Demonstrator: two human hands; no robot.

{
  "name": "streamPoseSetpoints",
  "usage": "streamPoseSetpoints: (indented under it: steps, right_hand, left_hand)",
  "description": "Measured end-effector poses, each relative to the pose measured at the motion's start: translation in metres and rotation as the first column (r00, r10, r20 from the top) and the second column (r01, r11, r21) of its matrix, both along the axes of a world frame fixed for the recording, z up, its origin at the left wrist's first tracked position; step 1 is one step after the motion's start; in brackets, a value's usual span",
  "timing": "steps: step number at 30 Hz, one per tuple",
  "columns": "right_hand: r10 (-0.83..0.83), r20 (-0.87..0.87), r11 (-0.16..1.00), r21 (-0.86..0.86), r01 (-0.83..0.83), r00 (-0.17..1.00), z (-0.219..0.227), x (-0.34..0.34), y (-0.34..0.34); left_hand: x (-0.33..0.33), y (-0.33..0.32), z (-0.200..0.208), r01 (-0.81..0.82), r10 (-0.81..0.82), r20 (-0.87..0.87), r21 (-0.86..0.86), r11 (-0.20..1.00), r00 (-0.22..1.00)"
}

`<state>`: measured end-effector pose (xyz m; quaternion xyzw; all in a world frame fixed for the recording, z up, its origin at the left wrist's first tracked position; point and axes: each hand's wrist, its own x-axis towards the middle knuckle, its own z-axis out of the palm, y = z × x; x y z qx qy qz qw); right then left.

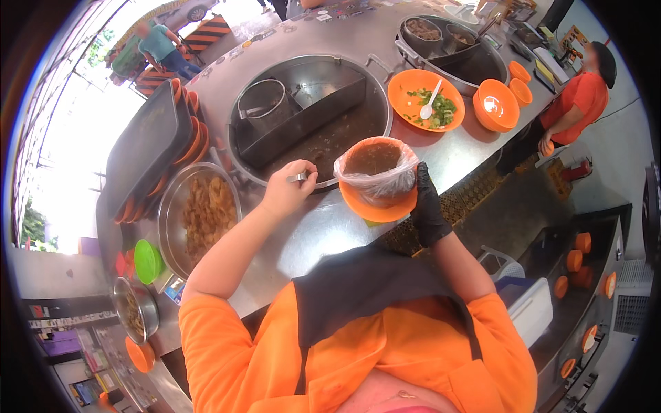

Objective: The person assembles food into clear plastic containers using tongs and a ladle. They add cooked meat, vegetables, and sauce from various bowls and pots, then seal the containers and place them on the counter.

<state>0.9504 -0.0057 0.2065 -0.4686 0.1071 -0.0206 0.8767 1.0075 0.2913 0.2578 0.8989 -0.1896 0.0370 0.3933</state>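
My left hand (290,187), bare, is closed around a metal utensil handle (297,177) at the near rim of a large round pot (237,148). The utensil's other end cannot be made out. Brown liquid fills the pot's near section; behind a metal divider stands a cylindrical metal container (265,103). My right hand (430,210), in a black glove, grips the right side of an orange bowl (374,195) lined with a clear plastic bag (382,180). Brown broth (372,158) shows inside the bowl, which is beside the pot's near right rim.
A steel bowl of browned food (206,217) and stacked dark trays (148,141) stand left. Right of the pot are an orange dish of chopped greens (406,113), orange bowls (496,107) and a second pot (475,86). A co-worker (578,103) stands at far right.
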Motion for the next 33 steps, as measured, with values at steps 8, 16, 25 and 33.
streamPoseSetpoints:
  steps: [8,16,25,33]
  right_hand:
    - [0.046,-0.005,0.998,0.038,-0.046,0.999,-0.005,-0.01,-0.007]
    - [0.087,-0.006,0.996,-0.013,-0.087,0.996,0.015,-0.019,0.003]
    - [0.15,-0.037,0.989,-0.01,-0.151,0.988,0.017,-0.024,0.016]
    - [0.19,-0.034,0.981,-0.024,-0.191,0.981,0.02,-0.029,0.028]
  left_hand:
    - [0.027,0.037,0.02,0.567,-0.393,-0.428,0.438,0.698,0.814]
    - [0.03,0.033,0.027,0.297,-0.173,-0.335,0.365,0.883,0.926]
    - [0.003,-0.011,0.042,-0.239,0.01,-0.85,-0.137,0.961,0.527]
    - [0.005,0.001,0.028,-0.312,-0.039,-0.833,-0.249,0.917,0.552]
